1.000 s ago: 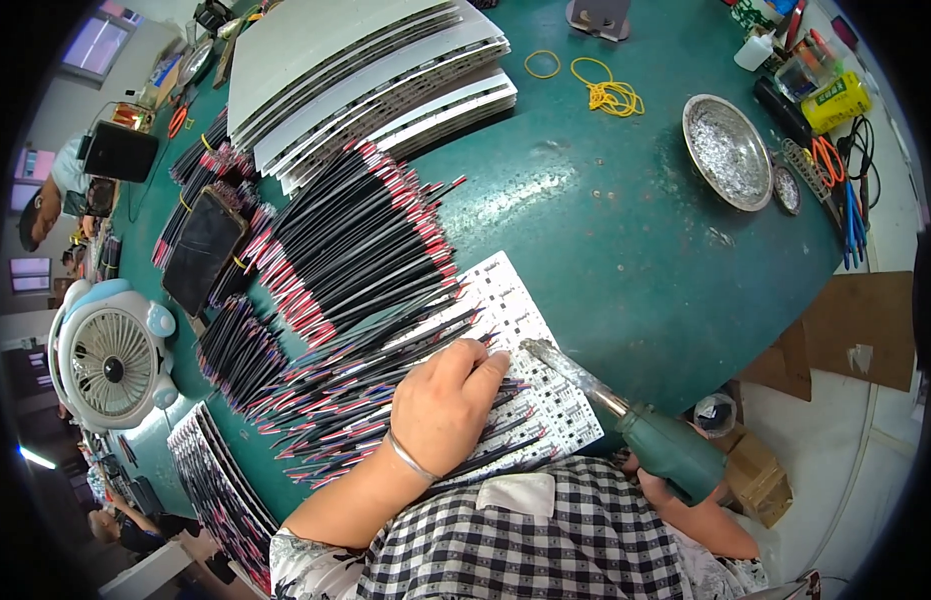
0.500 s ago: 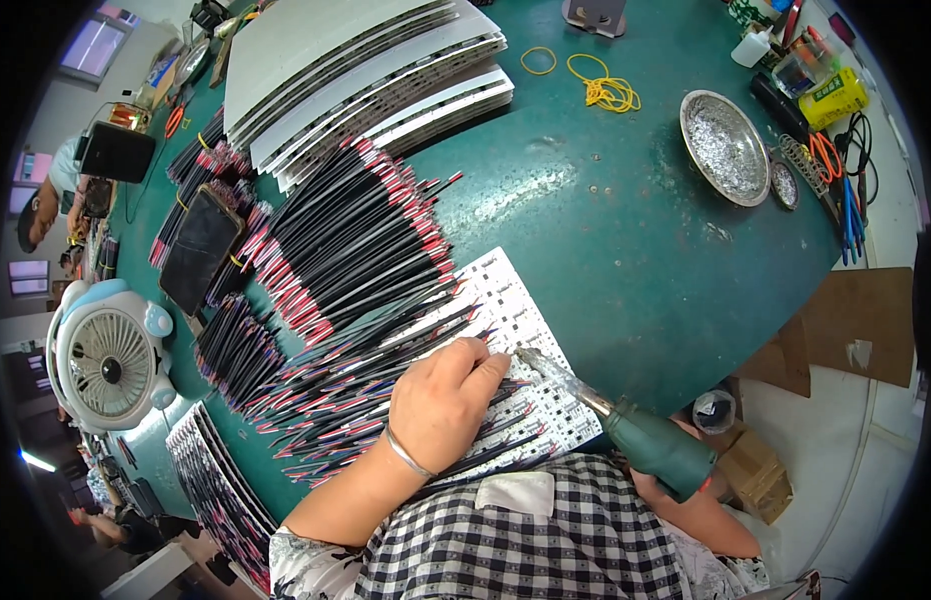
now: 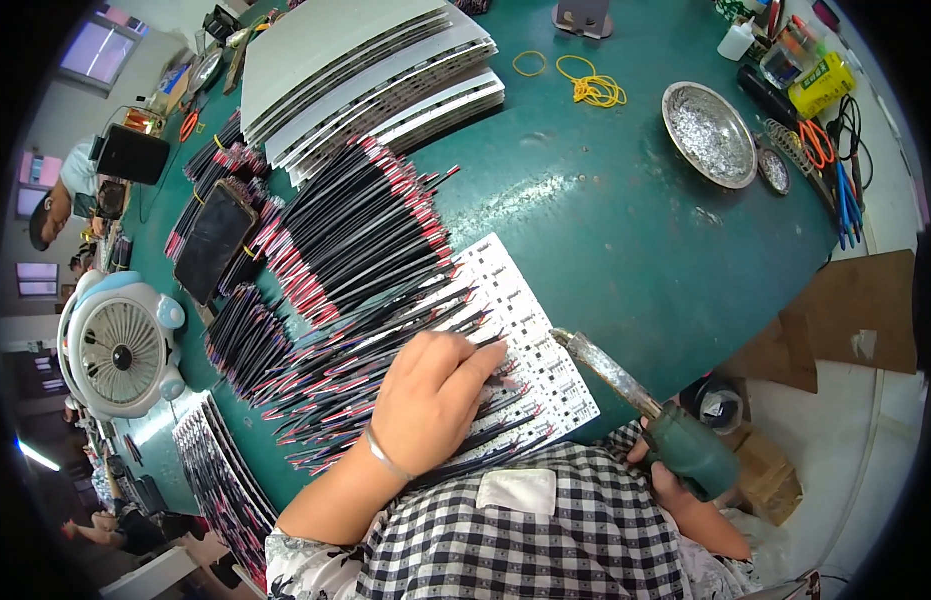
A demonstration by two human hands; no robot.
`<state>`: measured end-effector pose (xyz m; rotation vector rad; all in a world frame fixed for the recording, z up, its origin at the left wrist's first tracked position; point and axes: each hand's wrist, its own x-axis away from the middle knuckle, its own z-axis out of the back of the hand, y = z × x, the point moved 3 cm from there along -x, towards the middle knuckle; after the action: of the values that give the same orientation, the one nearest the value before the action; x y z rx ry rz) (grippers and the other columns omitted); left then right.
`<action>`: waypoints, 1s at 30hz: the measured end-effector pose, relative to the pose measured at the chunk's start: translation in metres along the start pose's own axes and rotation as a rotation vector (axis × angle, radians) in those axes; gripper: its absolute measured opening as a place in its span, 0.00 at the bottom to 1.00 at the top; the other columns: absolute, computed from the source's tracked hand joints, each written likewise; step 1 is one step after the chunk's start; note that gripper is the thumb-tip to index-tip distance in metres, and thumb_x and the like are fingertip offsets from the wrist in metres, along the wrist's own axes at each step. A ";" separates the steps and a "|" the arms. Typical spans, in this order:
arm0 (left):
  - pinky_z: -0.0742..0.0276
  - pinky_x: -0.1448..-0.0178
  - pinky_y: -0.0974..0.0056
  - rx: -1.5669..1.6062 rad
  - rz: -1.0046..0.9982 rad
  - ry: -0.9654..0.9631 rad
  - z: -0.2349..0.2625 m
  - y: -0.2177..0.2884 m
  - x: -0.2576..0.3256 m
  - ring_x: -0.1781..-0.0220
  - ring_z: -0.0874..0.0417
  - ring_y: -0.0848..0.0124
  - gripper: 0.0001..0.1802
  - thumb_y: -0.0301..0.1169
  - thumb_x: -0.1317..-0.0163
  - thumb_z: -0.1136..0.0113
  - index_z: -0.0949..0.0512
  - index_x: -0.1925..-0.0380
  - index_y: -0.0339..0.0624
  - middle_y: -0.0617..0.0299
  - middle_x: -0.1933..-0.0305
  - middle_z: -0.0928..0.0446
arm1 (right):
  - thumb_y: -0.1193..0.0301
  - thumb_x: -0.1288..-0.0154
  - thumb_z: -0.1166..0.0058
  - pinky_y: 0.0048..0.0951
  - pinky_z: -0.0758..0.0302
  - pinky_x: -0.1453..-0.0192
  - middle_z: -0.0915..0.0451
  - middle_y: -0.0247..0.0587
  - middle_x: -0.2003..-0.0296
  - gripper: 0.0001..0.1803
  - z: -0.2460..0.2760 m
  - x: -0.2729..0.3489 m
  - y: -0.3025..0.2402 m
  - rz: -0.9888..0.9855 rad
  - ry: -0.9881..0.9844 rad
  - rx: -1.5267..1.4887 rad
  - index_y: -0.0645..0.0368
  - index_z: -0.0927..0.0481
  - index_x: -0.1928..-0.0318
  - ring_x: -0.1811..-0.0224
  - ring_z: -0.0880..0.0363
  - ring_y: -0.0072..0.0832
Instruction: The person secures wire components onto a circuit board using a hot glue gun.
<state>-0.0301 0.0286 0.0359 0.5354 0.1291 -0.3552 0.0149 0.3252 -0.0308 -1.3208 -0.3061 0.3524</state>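
Left hand [image 3: 430, 395] lies palm down near the front edge of the green worktop [image 3: 625, 240], fingers [image 3: 482, 352] stretched flat and pressing on a white circuit board [image 3: 525, 330] and the wire ends laid across it; it grips nothing. A thin bracelet sits at the wrist. Right hand [image 3: 675, 485], just past the front edge of the worktop, is closed around the green handle of a soldering iron [image 3: 645, 410], whose grey shaft slants up and left so that its tip hangs over the board's right edge, near the left fingertips.

Rows of black and red wires [image 3: 370, 240] fan out from the board toward the left edge of the worktop, some overlapping the board's left side. A black phone [image 3: 215, 240] rests on the wires farther left. Stacks of long white boards [image 3: 370, 70] lie at the back left. A small white fan [image 3: 120, 345] stands at the left edge. Toward the back right corner sit a round metal dish [image 3: 710, 135], yellow rubber bands [image 3: 593, 90] and a yellow bottle [image 3: 820, 85]. Another person [image 3: 60, 200] is partly visible beyond the left edge.
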 end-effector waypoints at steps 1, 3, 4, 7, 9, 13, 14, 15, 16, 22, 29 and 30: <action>0.26 0.66 0.61 -0.073 -0.026 0.018 0.005 0.006 0.002 0.70 0.24 0.63 0.21 0.21 0.54 0.42 0.21 0.55 0.40 0.62 0.72 0.30 | 0.73 0.43 0.45 0.27 0.21 0.60 0.17 0.43 0.66 0.21 -0.001 0.002 -0.001 -0.001 0.006 -0.002 0.71 0.28 0.50 0.68 0.17 0.27; 0.29 0.71 0.62 -0.130 -0.042 -0.010 0.007 0.013 0.007 0.75 0.26 0.67 0.23 0.23 0.54 0.43 0.21 0.53 0.41 0.65 0.78 0.33 | 0.73 0.45 0.43 0.28 0.21 0.59 0.18 0.42 0.66 0.22 -0.003 0.001 -0.007 -0.109 0.035 -0.050 0.71 0.27 0.50 0.69 0.17 0.27; 0.28 0.73 0.62 -0.137 0.004 -0.013 0.002 0.013 0.008 0.76 0.26 0.67 0.22 0.24 0.52 0.43 0.22 0.53 0.42 0.65 0.78 0.33 | 0.73 0.45 0.43 0.28 0.21 0.59 0.18 0.42 0.66 0.22 -0.002 0.000 -0.010 -0.108 0.036 -0.050 0.71 0.27 0.50 0.69 0.17 0.27; 0.28 0.73 0.63 -0.081 0.126 0.047 -0.017 0.009 0.012 0.77 0.26 0.68 0.18 0.26 0.49 0.43 0.22 0.55 0.44 0.66 0.76 0.29 | 0.74 0.47 0.41 0.30 0.21 0.56 0.18 0.44 0.63 0.21 -0.001 -0.001 -0.013 -0.115 -0.036 0.157 0.69 0.25 0.51 0.66 0.17 0.31; 0.24 0.68 0.61 -0.104 0.149 0.001 -0.022 0.007 0.013 0.71 0.21 0.61 0.21 0.20 0.55 0.37 0.24 0.57 0.41 0.60 0.68 0.23 | 0.74 0.47 0.41 0.30 0.21 0.54 0.18 0.46 0.61 0.19 -0.002 0.001 -0.014 0.027 -0.058 0.369 0.67 0.22 0.53 0.61 0.17 0.34; 0.24 0.67 0.62 -0.147 0.136 0.027 -0.021 0.011 0.007 0.69 0.22 0.62 0.20 0.20 0.56 0.36 0.22 0.59 0.43 0.61 0.67 0.24 | 0.74 0.47 0.41 0.30 0.22 0.52 0.19 0.46 0.58 0.17 -0.003 0.006 -0.007 -0.118 -0.029 0.201 0.64 0.20 0.55 0.57 0.18 0.36; 0.24 0.67 0.62 -0.158 0.133 0.029 -0.021 0.010 0.009 0.68 0.22 0.62 0.19 0.20 0.57 0.36 0.21 0.61 0.44 0.61 0.67 0.25 | 0.74 0.47 0.41 0.30 0.22 0.51 0.18 0.45 0.58 0.17 -0.002 0.002 -0.012 -0.068 -0.054 0.290 0.64 0.20 0.55 0.57 0.18 0.36; 0.24 0.67 0.62 -0.170 0.130 0.030 -0.021 0.009 0.010 0.68 0.22 0.63 0.18 0.21 0.58 0.36 0.20 0.62 0.45 0.62 0.67 0.26 | 0.73 0.47 0.41 0.30 0.22 0.51 0.18 0.45 0.58 0.17 -0.003 -0.001 -0.015 -0.018 -0.079 0.378 0.64 0.20 0.55 0.58 0.17 0.36; 0.24 0.67 0.62 -0.165 0.129 0.029 -0.022 0.009 0.010 0.68 0.22 0.63 0.18 0.21 0.58 0.36 0.20 0.62 0.45 0.62 0.67 0.26 | 0.73 0.47 0.41 0.30 0.22 0.51 0.18 0.45 0.58 0.17 -0.006 0.000 -0.016 -0.022 -0.078 0.381 0.64 0.20 0.55 0.58 0.17 0.36; 0.24 0.67 0.63 -0.172 0.100 0.029 -0.027 0.004 0.011 0.67 0.22 0.64 0.22 0.21 0.64 0.37 0.18 0.62 0.47 0.63 0.67 0.26 | 0.71 0.46 0.41 0.32 0.22 0.49 0.17 0.45 0.60 0.15 -0.006 -0.008 -0.016 0.098 -0.073 0.402 0.61 0.19 0.57 0.58 0.17 0.38; 0.24 0.66 0.63 -0.092 0.124 0.020 -0.029 0.003 0.010 0.66 0.22 0.64 0.23 0.19 0.65 0.36 0.18 0.62 0.46 0.63 0.67 0.26 | 0.70 0.46 0.42 0.35 0.21 0.52 0.17 0.44 0.62 0.12 -0.008 -0.015 -0.018 0.137 -0.060 0.438 0.58 0.17 0.60 0.60 0.17 0.40; 0.24 0.66 0.62 -0.077 0.131 0.021 -0.029 0.003 0.010 0.67 0.22 0.64 0.23 0.19 0.65 0.35 0.18 0.63 0.46 0.63 0.68 0.26 | 0.70 0.46 0.42 0.35 0.21 0.53 0.17 0.43 0.62 0.12 -0.008 -0.015 -0.018 0.174 -0.054 0.436 0.58 0.17 0.60 0.61 0.17 0.41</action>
<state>-0.0205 0.0428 0.0101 0.4685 0.1271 -0.2160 0.0061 0.3080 -0.0156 -0.9108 -0.1470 0.5676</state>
